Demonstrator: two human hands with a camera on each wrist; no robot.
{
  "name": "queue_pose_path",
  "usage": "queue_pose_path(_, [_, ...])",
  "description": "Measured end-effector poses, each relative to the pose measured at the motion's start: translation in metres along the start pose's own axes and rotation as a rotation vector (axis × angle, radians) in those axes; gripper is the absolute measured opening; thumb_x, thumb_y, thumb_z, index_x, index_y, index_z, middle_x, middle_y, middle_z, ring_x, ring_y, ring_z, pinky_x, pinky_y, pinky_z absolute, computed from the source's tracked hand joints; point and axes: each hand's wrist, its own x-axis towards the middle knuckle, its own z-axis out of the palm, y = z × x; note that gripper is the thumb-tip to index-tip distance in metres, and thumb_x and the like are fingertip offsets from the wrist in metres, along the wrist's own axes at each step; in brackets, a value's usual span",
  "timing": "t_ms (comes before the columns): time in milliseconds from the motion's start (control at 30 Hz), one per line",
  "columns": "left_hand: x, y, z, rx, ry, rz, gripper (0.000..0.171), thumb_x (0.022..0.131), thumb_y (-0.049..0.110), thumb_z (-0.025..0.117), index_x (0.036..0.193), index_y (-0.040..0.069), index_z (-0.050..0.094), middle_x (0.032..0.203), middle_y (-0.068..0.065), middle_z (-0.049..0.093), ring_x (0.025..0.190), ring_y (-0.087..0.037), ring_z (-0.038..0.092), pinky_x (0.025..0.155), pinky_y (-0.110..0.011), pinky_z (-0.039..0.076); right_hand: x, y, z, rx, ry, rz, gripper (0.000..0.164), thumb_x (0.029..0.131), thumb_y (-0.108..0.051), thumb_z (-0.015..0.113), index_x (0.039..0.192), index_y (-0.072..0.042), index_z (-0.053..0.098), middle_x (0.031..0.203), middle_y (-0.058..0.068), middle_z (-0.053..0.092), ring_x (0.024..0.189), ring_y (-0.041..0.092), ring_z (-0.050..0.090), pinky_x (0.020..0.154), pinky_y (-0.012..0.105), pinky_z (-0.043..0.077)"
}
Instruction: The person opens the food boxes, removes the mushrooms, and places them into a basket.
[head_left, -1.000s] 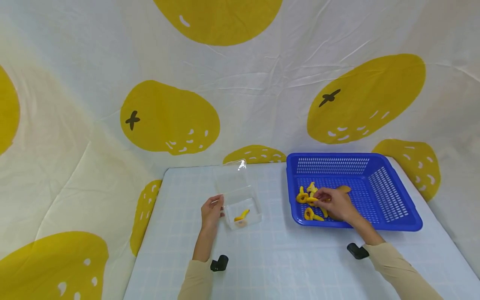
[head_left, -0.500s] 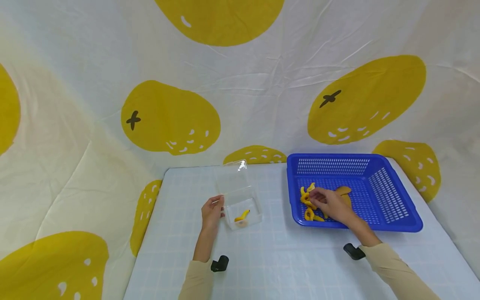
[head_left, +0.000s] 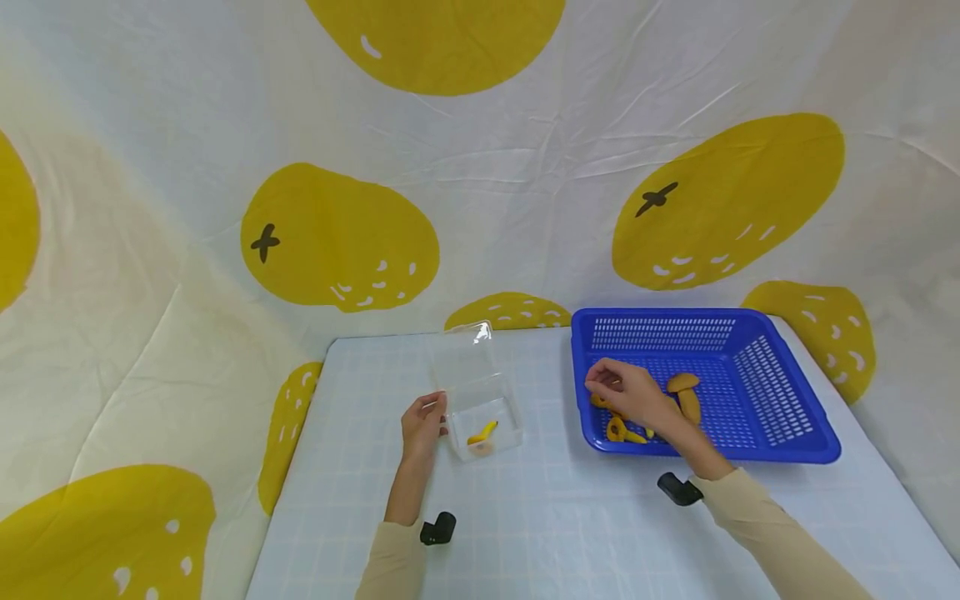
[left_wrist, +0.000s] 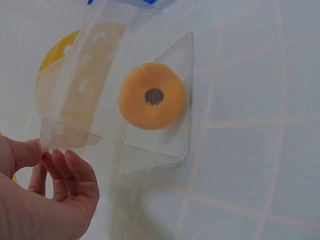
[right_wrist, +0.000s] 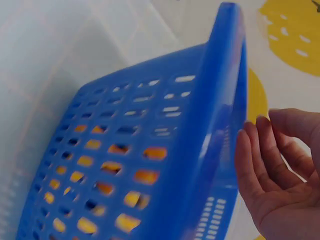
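My left hand (head_left: 424, 425) pinches the left edge of a clear plastic box (head_left: 504, 410) between thumb and fingers. The box's hinged lid (head_left: 461, 360) stands open at the back. Inside lies a yellow mushroom-like piece (head_left: 483, 432); the left wrist view shows its round orange face (left_wrist: 152, 97) with a dark centre. My right hand (head_left: 628, 393) hovers over the left side of a blue basket (head_left: 652, 313), fingers loosely curled, with nothing visible between them. Under it are several yellow mushroom-like pieces (head_left: 617, 429), partly hidden. A brown mushroom (head_left: 687, 397) lies beside the hand.
The box and basket stand on a table with a pale checked cloth (head_left: 547, 517). The basket's raised rim (right_wrist: 220, 90) runs close beside my right fingers. A hanging cloth (head_left: 517, 217) printed with yellow fruit rises behind the table.
My right hand has moved left and up from among the yellow pieces towards the basket's left rim, uncovering the brown mushroom. My left hand and the box have stayed in place.
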Motion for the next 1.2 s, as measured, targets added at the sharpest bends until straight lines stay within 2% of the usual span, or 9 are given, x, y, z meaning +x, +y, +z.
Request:
queue_pose_path(167, [-0.001, 0.001, -0.001, -0.001, 0.004, -0.002, 0.029, 0.102, 0.021, 0.066, 0.122, 0.0, 0.066, 0.115, -0.023, 0.067, 0.078, -0.015, 0.056, 0.06, -0.019, 0.049, 0.013, -0.013, 0.011, 0.025, -0.017, -0.011, 0.007, 0.098, -0.009, 0.07, 0.104, -0.004, 0.069, 0.095, 0.003, 0.071, 0.088, 0.019, 0.067, 0.08, 0.03, 0.058])
queue_pose_path(333, [-0.002, 0.003, -0.001, -0.005, 0.013, -0.028, 0.029, 0.102, 0.021, 0.066, 0.122, 0.0, 0.066, 0.118, -0.023, 0.066, 0.079, -0.015, 0.056, 0.061, -0.02, 0.05, 0.023, -0.026, 0.024, 0.07, -0.062, -0.01, 0.009, 0.099, -0.009, 0.069, 0.105, -0.004, 0.069, 0.097, 0.003, 0.071, 0.091, 0.02, 0.067, 0.084, 0.034, 0.058])
queue_pose_path(567, [-0.002, 0.011, -0.001, -0.019, 0.032, -0.109, 0.03, 0.101, 0.024, 0.066, 0.122, 0.002, 0.068, 0.107, -0.009, 0.062, 0.078, -0.015, 0.056, 0.064, -0.019, 0.052, 0.037, -0.042, 0.041, 0.093, -0.116, -0.034, 0.008, 0.099, -0.01, 0.068, 0.105, -0.005, 0.069, 0.097, 0.003, 0.071, 0.094, 0.021, 0.067, 0.088, 0.04, 0.058])
queue_pose_path(700, [-0.002, 0.013, -0.001, -0.042, 0.017, -0.123, 0.033, 0.1, 0.023, 0.069, 0.124, 0.001, 0.067, 0.106, -0.009, 0.062, 0.076, -0.014, 0.054, 0.064, -0.02, 0.052, 0.044, -0.048, 0.052, 0.094, -0.137, -0.066, 0.007, 0.099, -0.009, 0.068, 0.104, -0.004, 0.069, 0.097, 0.003, 0.071, 0.093, 0.021, 0.067, 0.087, 0.04, 0.058])
queue_pose_path(1033, [0.002, 0.011, -0.001, -0.094, -0.01, -0.151, 0.032, 0.098, 0.021, 0.072, 0.123, 0.002, 0.068, 0.099, -0.004, 0.064, 0.075, -0.013, 0.053, 0.064, -0.02, 0.05, 0.057, -0.06, 0.077, 0.131, -0.228, -0.134, 0.007, 0.1, -0.006, 0.067, 0.105, -0.001, 0.068, 0.097, 0.004, 0.07, 0.091, 0.019, 0.065, 0.087, 0.037, 0.058])
queue_pose_path(1200, [0.002, 0.01, -0.001, -0.099, -0.015, -0.159, 0.031, 0.099, 0.021, 0.072, 0.123, 0.002, 0.068, 0.103, -0.007, 0.066, 0.081, -0.016, 0.054, 0.065, -0.022, 0.051, 0.061, -0.062, 0.093, 0.161, -0.296, -0.152, 0.009, 0.099, -0.004, 0.066, 0.107, 0.0, 0.067, 0.097, 0.006, 0.07, 0.09, 0.017, 0.063, 0.086, 0.032, 0.057])
